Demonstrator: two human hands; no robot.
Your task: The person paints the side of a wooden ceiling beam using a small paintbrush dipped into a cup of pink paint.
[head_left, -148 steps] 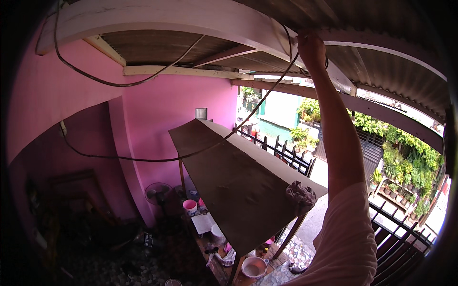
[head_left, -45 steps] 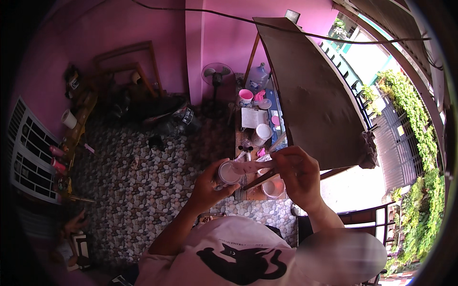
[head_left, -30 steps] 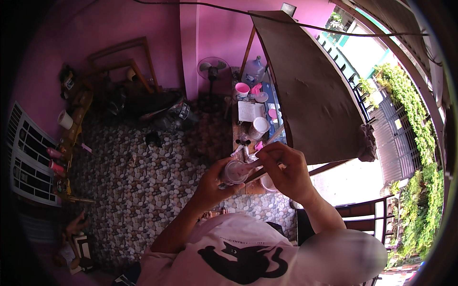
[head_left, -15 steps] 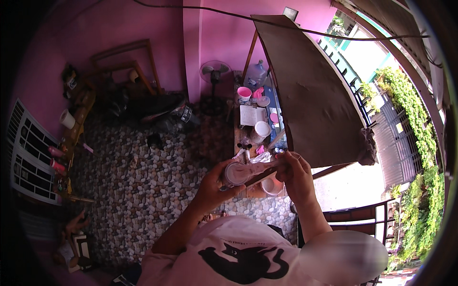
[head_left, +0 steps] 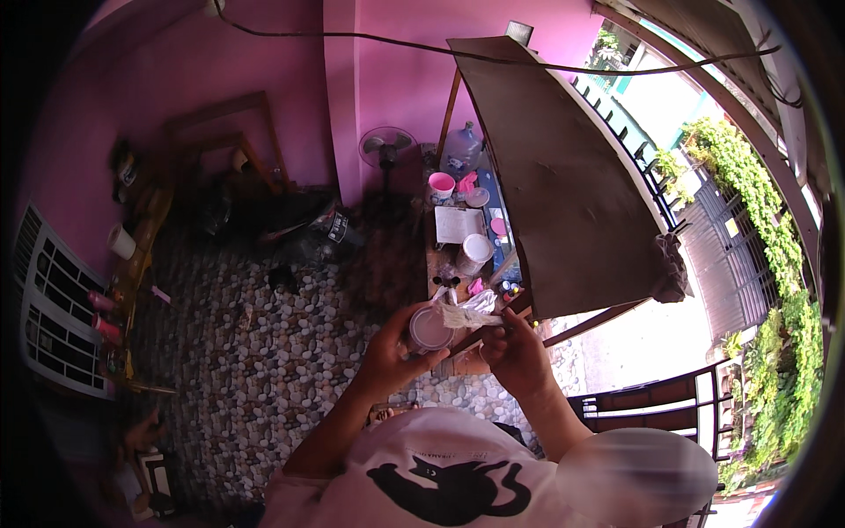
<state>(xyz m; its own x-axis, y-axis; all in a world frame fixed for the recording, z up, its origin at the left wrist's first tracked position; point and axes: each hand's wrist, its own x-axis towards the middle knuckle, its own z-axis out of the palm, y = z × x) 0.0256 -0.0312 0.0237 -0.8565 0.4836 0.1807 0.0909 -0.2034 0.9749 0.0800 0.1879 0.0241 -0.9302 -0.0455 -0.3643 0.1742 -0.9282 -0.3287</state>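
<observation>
My left hand [head_left: 389,345] is wrapped round a small clear tub [head_left: 428,333] with a pale pinkish content or base. A flat paintbrush [head_left: 465,317] with whitish bristles is pinched by its handle in my right hand [head_left: 521,354]. The bristle end points left and overlaps the tub's right rim in the picture; whether it touches the rim I cannot tell. Beyond my hands, a white crumpled cloth [head_left: 479,302] lies on the workbench, with a bright pink scrap [head_left: 476,286] near it.
On the bench stand a lidded white bucket [head_left: 475,253], a white box [head_left: 459,225], a pink-filled pail [head_left: 441,184] and a large water bottle [head_left: 462,148]. A brown sheet [head_left: 563,185] slants along the right. Behind are a fan [head_left: 387,150] and a parked motorcycle [head_left: 304,220].
The brush has shifted and turned at the tub's rim, its whitish bristles now facing up. My right hand has moved lower and slightly left. The whole view has tilted slightly.
</observation>
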